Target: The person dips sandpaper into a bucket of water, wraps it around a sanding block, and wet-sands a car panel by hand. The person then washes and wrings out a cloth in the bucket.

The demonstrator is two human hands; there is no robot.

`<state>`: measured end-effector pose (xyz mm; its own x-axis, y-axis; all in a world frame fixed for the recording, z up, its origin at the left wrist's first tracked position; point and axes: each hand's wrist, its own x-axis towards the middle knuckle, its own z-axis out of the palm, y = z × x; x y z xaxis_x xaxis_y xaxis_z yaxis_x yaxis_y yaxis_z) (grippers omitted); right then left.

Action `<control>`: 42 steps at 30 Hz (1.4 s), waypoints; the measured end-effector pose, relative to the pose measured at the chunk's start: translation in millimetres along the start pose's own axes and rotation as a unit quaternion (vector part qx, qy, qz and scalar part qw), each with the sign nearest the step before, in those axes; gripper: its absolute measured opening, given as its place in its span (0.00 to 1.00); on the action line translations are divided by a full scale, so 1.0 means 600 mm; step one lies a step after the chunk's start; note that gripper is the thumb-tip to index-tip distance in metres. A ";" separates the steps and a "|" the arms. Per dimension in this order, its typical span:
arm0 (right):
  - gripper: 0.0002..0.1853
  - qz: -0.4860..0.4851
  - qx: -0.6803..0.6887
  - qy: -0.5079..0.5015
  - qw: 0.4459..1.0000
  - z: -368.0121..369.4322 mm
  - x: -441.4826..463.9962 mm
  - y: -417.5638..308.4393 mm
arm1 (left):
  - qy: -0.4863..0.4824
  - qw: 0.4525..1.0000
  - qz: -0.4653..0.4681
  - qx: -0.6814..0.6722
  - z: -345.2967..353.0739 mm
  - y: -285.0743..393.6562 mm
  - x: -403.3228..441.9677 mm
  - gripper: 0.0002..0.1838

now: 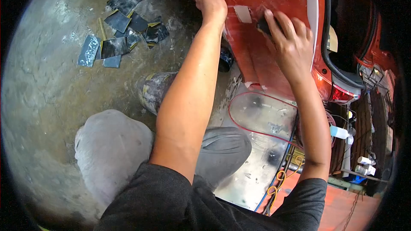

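A red car body panel (244, 57) with pale patches stands in front of me. My left hand (210, 4) is at its upper left edge, closed around the whitish rim with the thumb on top. My right hand (292, 36) presses a dark piece of sandpaper (263, 26) flat against the panel's face. Fingers curl over the sandpaper, so most of it is hidden. Left of the hand, a whitish filler patch (243, 14) shows on the red paint.
Several dark sandpaper sheets (114, 47) lie on the stained concrete floor (51, 102). A dirty cylindrical container (150, 90) stands beside my left forearm. A red hose (257, 133) loops over a metal sheet (261, 154). The tail light (342, 95) and bottles (339, 132) are at right.
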<state>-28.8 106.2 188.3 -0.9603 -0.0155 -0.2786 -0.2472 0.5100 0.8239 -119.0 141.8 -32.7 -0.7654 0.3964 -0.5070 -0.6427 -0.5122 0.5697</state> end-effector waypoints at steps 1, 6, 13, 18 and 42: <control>0.30 -0.005 -0.011 0.017 1.000 0.011 -0.030 0.005 | -0.002 1.000 -0.004 0.006 0.001 0.000 -0.001 0.42; 0.30 -0.016 -0.003 -0.008 1.000 -0.009 -0.025 0.027 | 0.002 1.000 -0.002 0.007 0.001 0.013 0.003 0.41; 0.35 0.059 -0.011 0.036 0.998 0.018 -0.049 0.004 | -0.013 1.000 -0.005 0.018 -0.005 0.007 -0.002 0.43; 0.32 0.083 -0.007 0.075 0.994 0.004 0.036 0.000 | 0.005 1.000 0.017 -0.004 0.004 -0.023 0.017 0.51; 0.24 0.269 0.603 -0.445 0.606 0.177 -0.141 -0.640 | -0.098 0.876 0.315 0.351 -0.008 -0.022 -0.127 0.81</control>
<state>161.1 3.0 -156.6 -0.2777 0.6283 -0.7267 0.8593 0.5006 0.1044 -52.1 114.7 -4.6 -0.9224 0.3625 0.1329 0.0998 -0.1086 0.9891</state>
